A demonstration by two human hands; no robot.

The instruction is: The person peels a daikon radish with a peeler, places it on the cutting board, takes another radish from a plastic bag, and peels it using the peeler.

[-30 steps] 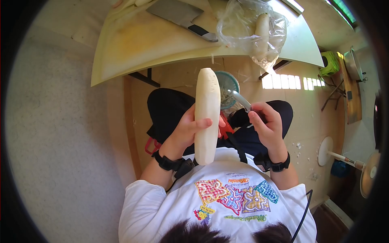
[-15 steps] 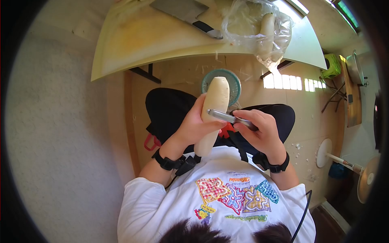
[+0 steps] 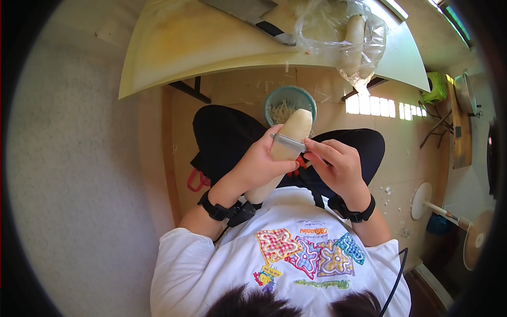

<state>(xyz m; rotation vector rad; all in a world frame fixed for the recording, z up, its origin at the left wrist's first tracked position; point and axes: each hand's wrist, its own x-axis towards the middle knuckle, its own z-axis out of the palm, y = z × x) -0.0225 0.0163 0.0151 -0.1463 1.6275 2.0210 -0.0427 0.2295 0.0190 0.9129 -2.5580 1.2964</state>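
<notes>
My left hand point(image 3: 260, 161) grips a long white radish point(image 3: 292, 136) around its middle, tilted with its far end toward the upper right. My right hand point(image 3: 334, 165) holds a metal peeler point(image 3: 289, 142) whose blade lies across the radish just above my left fingers. Both hands sit over my lap, in black trousers. A teal bowl point(image 3: 273, 100) with pale peel strips stands on the floor just beyond the radish tip.
A pale cutting board point(image 3: 211, 47) lies ahead with a cleaver point(image 3: 253, 16) on it. A clear plastic bag point(image 3: 343, 37) holding another radish point(image 3: 354, 31) rests at the board's right. A fan point(image 3: 459, 222) stands on the floor at the right.
The radish has tilted and dropped lower toward the right. My right hand brought the peeler from beside the radish onto it, and the blade has slid toward its far end.
</notes>
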